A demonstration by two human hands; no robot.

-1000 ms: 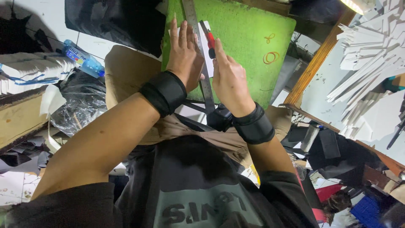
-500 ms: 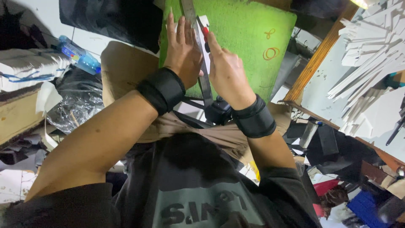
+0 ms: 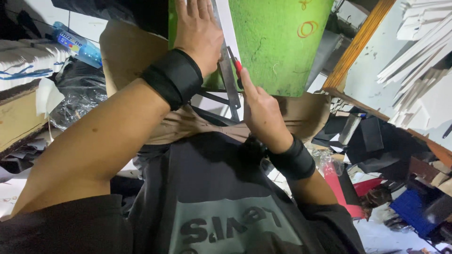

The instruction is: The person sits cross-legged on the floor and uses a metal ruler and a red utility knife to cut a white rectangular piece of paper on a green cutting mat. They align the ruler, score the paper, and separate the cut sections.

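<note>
A green cutting mat (image 3: 278,42) lies in front of me with a long metal ruler (image 3: 226,66) laid along it and a white strip (image 3: 229,28) beside the ruler. My left hand (image 3: 200,33) lies flat on the ruler, fingers spread, pressing it down. Just below it, my right hand (image 3: 261,110) is shut on a red-handled knife (image 3: 238,70), whose tip rests against the ruler's right edge near the mat's lower border. Both wrists wear black bands.
A plastic bottle (image 3: 75,44) and crumpled clear plastic (image 3: 77,101) lie at the left beside stacked white sheets (image 3: 23,70). A wooden frame edge (image 3: 358,44) runs up the right, with white strips (image 3: 419,51) beyond and dark scraps (image 3: 372,136) below.
My right hand has drawn the knife down along the ruler toward me, to the mat's lower edge. The left hand has stayed on the ruler. The camera has tilted lower.
</note>
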